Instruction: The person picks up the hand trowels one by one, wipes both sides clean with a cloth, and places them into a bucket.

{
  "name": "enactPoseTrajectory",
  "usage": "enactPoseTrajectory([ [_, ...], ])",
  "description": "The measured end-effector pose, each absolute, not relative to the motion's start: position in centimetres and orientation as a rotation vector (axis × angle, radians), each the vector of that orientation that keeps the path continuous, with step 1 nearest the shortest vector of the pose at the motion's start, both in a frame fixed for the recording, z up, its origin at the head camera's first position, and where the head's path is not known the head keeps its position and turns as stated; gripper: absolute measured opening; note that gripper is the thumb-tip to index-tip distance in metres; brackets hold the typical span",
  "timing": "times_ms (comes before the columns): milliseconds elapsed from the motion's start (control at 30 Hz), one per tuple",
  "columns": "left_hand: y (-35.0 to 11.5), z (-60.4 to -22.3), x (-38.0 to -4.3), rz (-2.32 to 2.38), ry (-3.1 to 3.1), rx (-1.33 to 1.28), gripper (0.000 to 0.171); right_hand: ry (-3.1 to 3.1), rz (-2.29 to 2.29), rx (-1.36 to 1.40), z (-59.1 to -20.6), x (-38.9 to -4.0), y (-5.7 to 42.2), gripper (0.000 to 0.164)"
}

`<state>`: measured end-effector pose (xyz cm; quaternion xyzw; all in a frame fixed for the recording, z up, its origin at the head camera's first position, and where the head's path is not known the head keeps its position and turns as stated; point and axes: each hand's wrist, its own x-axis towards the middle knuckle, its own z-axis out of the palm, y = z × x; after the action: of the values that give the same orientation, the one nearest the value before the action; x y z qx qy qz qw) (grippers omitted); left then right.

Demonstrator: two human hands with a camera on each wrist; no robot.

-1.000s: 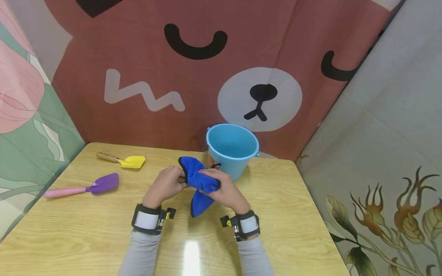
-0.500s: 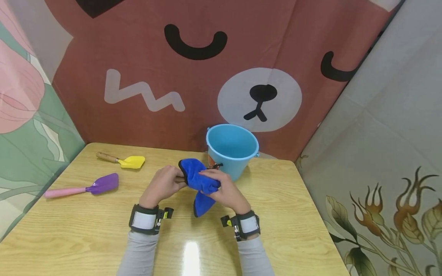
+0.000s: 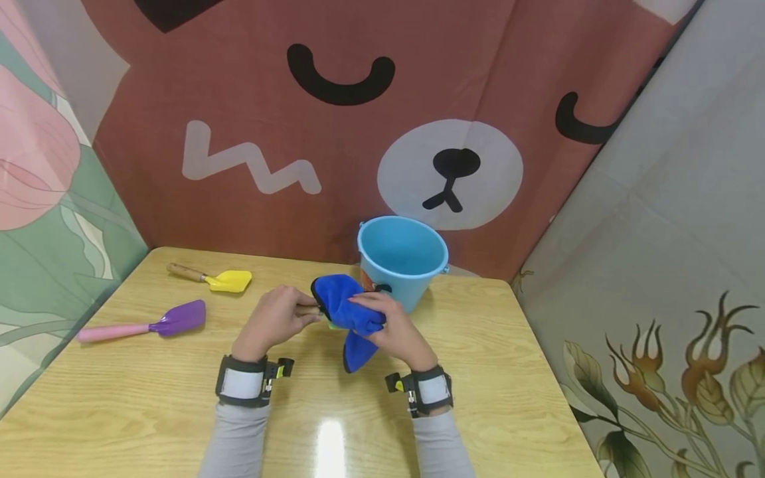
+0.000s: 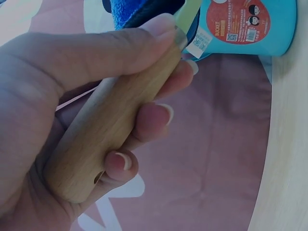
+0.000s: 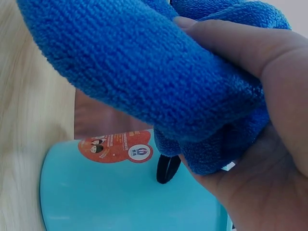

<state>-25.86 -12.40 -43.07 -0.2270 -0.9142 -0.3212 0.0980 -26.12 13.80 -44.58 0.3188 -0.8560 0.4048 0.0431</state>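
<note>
My left hand (image 3: 276, 320) grips the wooden handle (image 4: 115, 110) of a small hand tool with a light green neck (image 4: 187, 15). Its head is hidden by a blue cloth (image 3: 346, 304) with black edging. Bunched round the tool's far end, the cloth is held in my right hand (image 3: 391, 328), thumb on top and fingers beneath. One corner of it hangs below that hand. Both hands are above the table, in front of a light blue bucket (image 3: 412, 289), which stands upright with an orange label (image 5: 115, 147) on its side.
A yellow shovel (image 3: 230, 281) with a wooden handle lies at the table's back left. Nearer the left edge lies a purple shovel (image 3: 182, 317) with a pink handle. Patterned curtains (image 3: 257, 219) hang behind and beside the wooden table (image 3: 508, 398).
My left hand has shifted slightly left, away from the cloth, and a bit of the tool's green part now shows. The cloth's hanging corner has swung right. My right hand stays nearly in place.
</note>
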Motion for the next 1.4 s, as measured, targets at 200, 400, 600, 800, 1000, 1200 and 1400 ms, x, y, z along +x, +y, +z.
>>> enactPoseTrajectory([
  [200,-12.6,-43.0,-25.9,-1.023,-2.728,-0.66,0.021,-2.61,1.234,0.969,-44.4,-26.0,14.1,0.053],
  [400,-12.9,-43.0,-25.8,-1.089,-2.749,-0.647,0.022,-2.599,1.228,0.963,-44.4,-26.1,14.6,0.054],
  [600,-13.4,-43.0,-25.6,-1.109,-2.762,-0.635,0.023,-2.611,1.217,0.938,-44.6,-26.3,15.0,0.056],
  [800,-13.9,-43.1,-25.6,-1.143,-2.775,-0.617,0.026,-2.61,1.216,0.923,-44.5,-26.3,15.4,0.057],
  [1000,-14.1,-43.1,-25.6,-1.12,-2.755,-0.625,0.027,-2.596,1.202,0.904,-44.5,-26.3,15.8,0.06],
  [1200,-14.3,-43.2,-25.6,-1.123,-2.756,-0.611,0.027,-2.595,1.212,0.878,-44.6,-26.5,16.4,0.062],
  [1400,-14.6,-43.2,-25.5,-1.132,-2.759,-0.6,0.027,-2.591,1.182,0.842,-44.6,-26.6,17.1,0.058],
])
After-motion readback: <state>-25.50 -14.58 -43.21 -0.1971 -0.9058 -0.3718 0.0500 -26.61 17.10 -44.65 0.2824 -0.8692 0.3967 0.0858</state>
